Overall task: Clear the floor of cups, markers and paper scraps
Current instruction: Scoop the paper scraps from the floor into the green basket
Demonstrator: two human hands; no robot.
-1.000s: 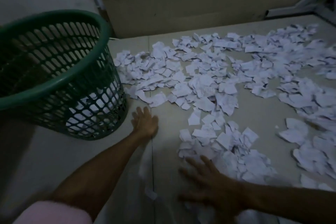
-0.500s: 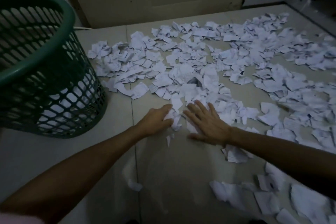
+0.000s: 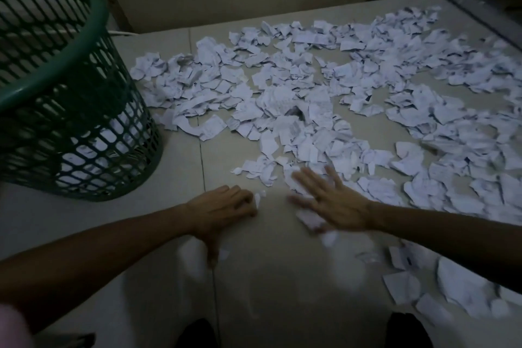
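While the head camera is looking down, the paper scraps (image 3: 310,110) are lying strewn across the floor (image 3: 175,223), too many to count, beside one green mesh basket (image 3: 65,99) already holding some. The left hand (image 3: 223,206) is resting on the floor with fingers curled by a small scrap; whether it is pinching that scrap is unclear. The right hand (image 3: 330,200) is lying flat and spread on scraps. They are looking light, flimsy and prone to scattering, so raking them together and scooping from beneath seems best. No cups or markers are showing.
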